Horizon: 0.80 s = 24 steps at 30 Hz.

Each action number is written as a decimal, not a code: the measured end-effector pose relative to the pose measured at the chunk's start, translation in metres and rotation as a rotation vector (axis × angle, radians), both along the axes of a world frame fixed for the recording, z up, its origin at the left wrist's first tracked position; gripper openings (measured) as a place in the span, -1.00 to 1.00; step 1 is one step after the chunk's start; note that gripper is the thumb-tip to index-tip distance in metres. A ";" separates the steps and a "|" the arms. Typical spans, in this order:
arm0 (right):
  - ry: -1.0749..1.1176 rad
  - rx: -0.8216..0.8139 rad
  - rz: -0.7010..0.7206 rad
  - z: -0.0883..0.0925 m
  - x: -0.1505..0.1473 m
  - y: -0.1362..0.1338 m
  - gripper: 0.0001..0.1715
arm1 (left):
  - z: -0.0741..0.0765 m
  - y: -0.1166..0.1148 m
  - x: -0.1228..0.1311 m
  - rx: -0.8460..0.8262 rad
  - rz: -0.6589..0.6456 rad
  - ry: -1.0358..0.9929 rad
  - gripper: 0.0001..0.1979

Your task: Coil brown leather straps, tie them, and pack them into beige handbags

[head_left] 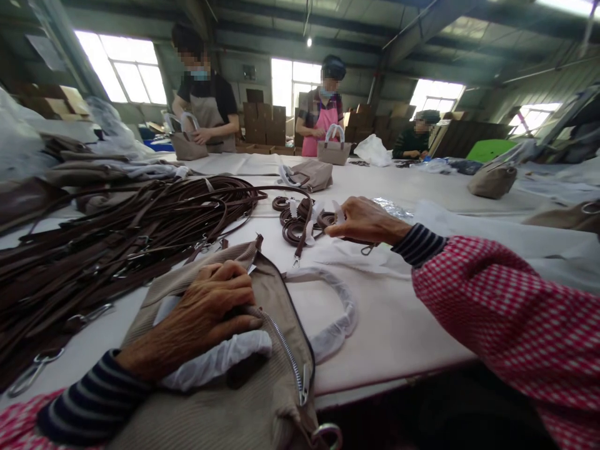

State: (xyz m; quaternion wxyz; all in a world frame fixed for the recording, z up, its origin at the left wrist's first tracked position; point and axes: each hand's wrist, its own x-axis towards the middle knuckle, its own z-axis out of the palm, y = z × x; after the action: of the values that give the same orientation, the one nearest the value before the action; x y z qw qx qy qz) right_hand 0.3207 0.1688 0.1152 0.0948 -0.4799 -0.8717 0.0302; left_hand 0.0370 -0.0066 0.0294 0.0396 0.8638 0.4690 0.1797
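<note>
A taupe ribbed handbag lies on its side at the table's front edge, its zipped top turned right and the zipper open. My left hand lies across the bag with curled fingers gripping the edge of its opening. One handle wrapped in white film passes by my left hand; the other wrapped handle rests on the table. Farther forward, my right hand closes on a coiled brown strap bound with white wrap. More coiled straps lie just left of it.
A large heap of loose brown straps with metal clasps covers the left side. Another taupe bag lies mid-table, and one stands far right. White film spreads at right. Co-workers handle bags across the table.
</note>
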 end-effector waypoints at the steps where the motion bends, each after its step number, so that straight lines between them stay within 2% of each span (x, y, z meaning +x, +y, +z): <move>1: 0.000 -0.016 0.027 0.000 -0.006 -0.012 -0.52 | 0.000 0.000 0.000 0.005 0.004 0.000 -0.56; 3: -0.012 -0.051 0.093 -0.011 -0.022 -0.032 -0.47 | -0.001 0.001 -0.001 0.001 0.011 0.005 -0.56; 5: -0.040 -0.059 0.150 -0.033 -0.041 -0.045 -0.46 | -0.002 0.002 -0.003 -0.006 0.020 0.011 -0.57; 8: 0.008 -0.067 0.196 -0.059 -0.050 -0.047 -0.41 | -0.004 0.003 -0.005 -0.005 0.035 0.021 -0.59; 11: 0.228 -0.247 0.292 -0.056 -0.020 -0.038 -0.45 | -0.004 0.003 -0.006 -0.002 0.036 0.026 -0.56; 13: 0.393 -0.290 0.264 -0.046 0.017 -0.035 -0.60 | -0.002 0.002 -0.004 -0.013 0.034 0.029 -0.54; 15: 0.364 -0.275 0.143 -0.042 0.053 -0.037 -0.71 | 0.000 0.002 -0.002 -0.025 0.040 0.032 -0.52; 17: 0.179 -0.255 0.092 -0.050 0.078 -0.044 -0.77 | 0.001 0.001 -0.002 -0.031 0.044 0.041 -0.51; 19: 0.024 -0.197 0.083 -0.066 0.087 -0.050 -0.84 | 0.000 0.002 -0.002 -0.030 0.039 0.046 -0.50; 21: -0.033 -0.143 0.082 -0.080 0.082 -0.052 -0.89 | -0.001 0.002 -0.004 -0.037 0.034 0.054 -0.51; 24: -0.041 -0.189 0.108 -0.085 0.068 -0.046 -0.89 | 0.000 0.001 -0.004 -0.065 0.044 0.070 -0.52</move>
State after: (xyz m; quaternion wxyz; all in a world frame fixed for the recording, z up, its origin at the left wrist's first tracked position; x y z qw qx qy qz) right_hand 0.3884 0.1229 0.0298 0.0295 -0.4395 -0.8912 0.1078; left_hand 0.0330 -0.0055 0.0295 0.0471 0.8573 0.4947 0.1348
